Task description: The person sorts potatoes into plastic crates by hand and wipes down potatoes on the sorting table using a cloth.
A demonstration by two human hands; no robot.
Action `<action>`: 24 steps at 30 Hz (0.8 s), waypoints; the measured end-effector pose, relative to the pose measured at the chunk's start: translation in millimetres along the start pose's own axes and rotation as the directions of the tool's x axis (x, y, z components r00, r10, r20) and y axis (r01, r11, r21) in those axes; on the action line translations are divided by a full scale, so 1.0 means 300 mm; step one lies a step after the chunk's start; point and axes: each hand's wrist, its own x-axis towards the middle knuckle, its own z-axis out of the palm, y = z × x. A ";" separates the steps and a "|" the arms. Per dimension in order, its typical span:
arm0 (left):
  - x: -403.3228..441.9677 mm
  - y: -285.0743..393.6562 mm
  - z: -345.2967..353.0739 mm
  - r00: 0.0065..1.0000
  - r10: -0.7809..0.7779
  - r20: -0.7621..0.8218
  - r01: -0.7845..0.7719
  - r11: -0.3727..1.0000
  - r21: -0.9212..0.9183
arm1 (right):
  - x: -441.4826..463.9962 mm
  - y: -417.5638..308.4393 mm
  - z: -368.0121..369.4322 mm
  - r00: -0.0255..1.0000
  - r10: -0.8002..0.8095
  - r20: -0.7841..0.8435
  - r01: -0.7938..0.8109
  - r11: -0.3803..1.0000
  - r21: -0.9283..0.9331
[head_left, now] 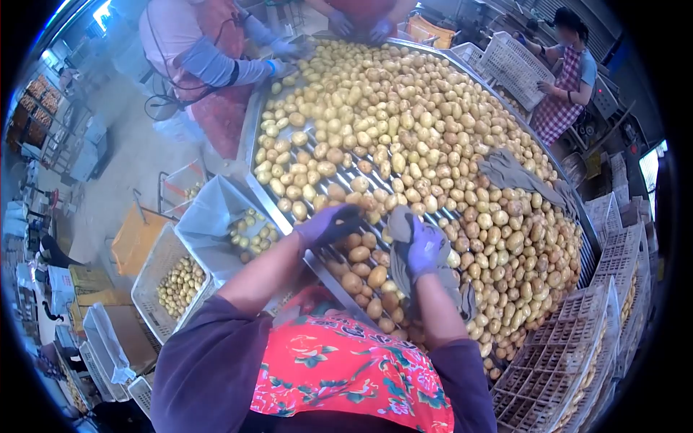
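Potatoes (pixel 404 130) cover a wide metal sorting table (pixel 263 198) with slats showing between them. My left hand (pixel 328 225), in a purple glove with dark fingers, is just above the potatoes near the table's left edge. Its fingers are bent and apart, and no potato shows in its grasp. In my right hand (pixel 426 249), also purple-gloved, a grey cloth (pixel 401 263) is gripped. The cloth drapes down over potatoes beside the hand, and its far folds are partly hidden by the forearm. Loose potatoes (pixel 361 270) lie between my two hands.
Another grey cloth (pixel 516 173) lies on the potatoes at right. A lined crate (pixel 209 216) and a white crate (pixel 148 281) hold potatoes at left. Stacked crates (pixel 559 353) stand at right. Co-workers (pixel 209 65) stand around the far side; one handles a crate (pixel 514 68).
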 end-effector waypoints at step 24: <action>0.865 -0.248 -0.521 0.965 0.224 -0.133 -0.244 0.956 -0.161 | 0.072 -0.006 -0.076 0.997 0.075 -0.023 -0.067 0.965 0.255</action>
